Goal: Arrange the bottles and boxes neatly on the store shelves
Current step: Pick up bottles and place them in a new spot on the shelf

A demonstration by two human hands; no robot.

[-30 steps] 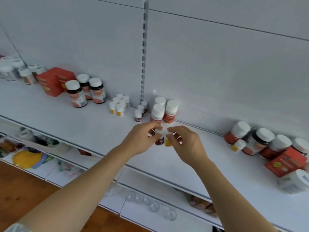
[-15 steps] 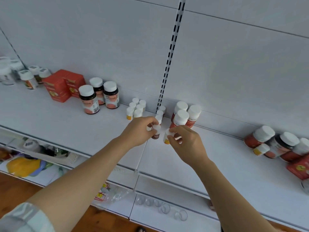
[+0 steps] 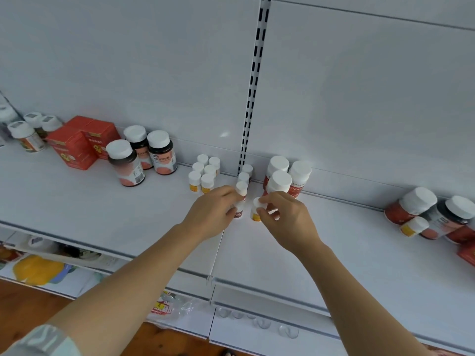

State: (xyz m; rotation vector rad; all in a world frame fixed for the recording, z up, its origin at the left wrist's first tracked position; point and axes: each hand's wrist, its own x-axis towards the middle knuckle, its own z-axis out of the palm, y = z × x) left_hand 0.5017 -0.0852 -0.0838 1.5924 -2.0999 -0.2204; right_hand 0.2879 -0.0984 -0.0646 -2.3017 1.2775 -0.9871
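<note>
On the white shelf [image 3: 102,209] my left hand [image 3: 213,214] pinches a small white-capped bottle with a dark red label [image 3: 239,210]. Beside it my right hand [image 3: 282,217] pinches a small white bottle with a yellow label [image 3: 255,211]. Both bottles stand near the shelf's middle, just in front of a short row of small red-label bottles [image 3: 243,179]. A cluster of small yellow-label bottles [image 3: 204,173] stands to the left. Three taller red bottles [image 3: 282,178] stand right behind my right hand.
Three dark bottles [image 3: 141,155] and red boxes [image 3: 79,145] stand at the left, with more white-capped bottles [image 3: 25,132] beyond. A jumble of tipped bottles [image 3: 431,214] lies at the right. A slotted upright [image 3: 253,98] divides the back wall. Lower shelves hold packets [image 3: 38,268].
Both hands have carried their small bottles farther back on the shelf, closer to the row of small bottles. My view has shifted left and nearer.
</note>
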